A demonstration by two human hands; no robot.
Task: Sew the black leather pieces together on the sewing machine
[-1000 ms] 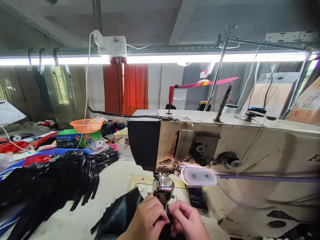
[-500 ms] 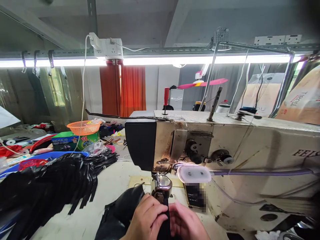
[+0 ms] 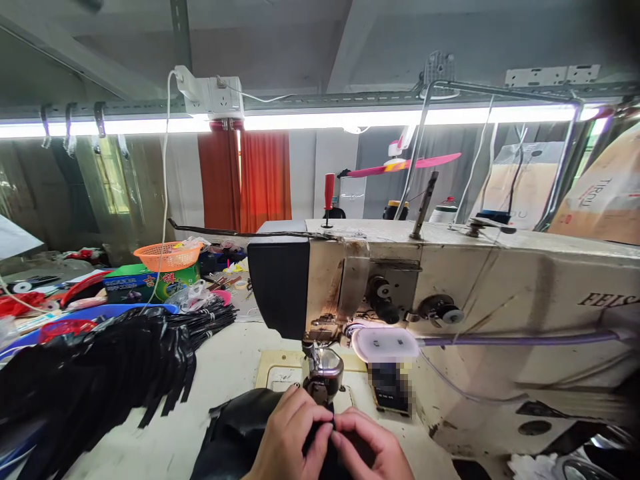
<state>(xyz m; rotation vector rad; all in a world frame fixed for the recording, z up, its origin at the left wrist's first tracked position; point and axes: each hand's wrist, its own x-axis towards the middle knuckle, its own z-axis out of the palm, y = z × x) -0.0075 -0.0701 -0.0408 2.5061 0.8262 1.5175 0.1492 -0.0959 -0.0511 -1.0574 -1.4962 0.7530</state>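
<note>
A piece of shiny black leather-like material point(image 3: 233, 427) lies on the machine bed, bunched to the left of my hands. My left hand point(image 3: 295, 433) pinches its edge between thumb and fingers, just in front of the presser foot area point(image 3: 323, 377) of the sewing machine point(image 3: 450, 287). Close beside it, my right hand point(image 3: 370, 443) pinches the same black material, the fingertips of both hands nearly meeting. The part between and below the hands is mostly hidden.
On the left a large pile of black strips point(image 3: 100, 373) lies by a blue tray point(image 3: 170, 309). Behind it are a green box point(image 3: 175, 281) and an orange basket point(image 3: 167, 257). A white lamp point(image 3: 385, 345) hangs right of the needle area, with a dark phone-like object point(image 3: 390, 390) below.
My right hand has closed from a looser, curved pose to a pinch at the material's edge. The black material left of the hands lies lower and flatter.
</note>
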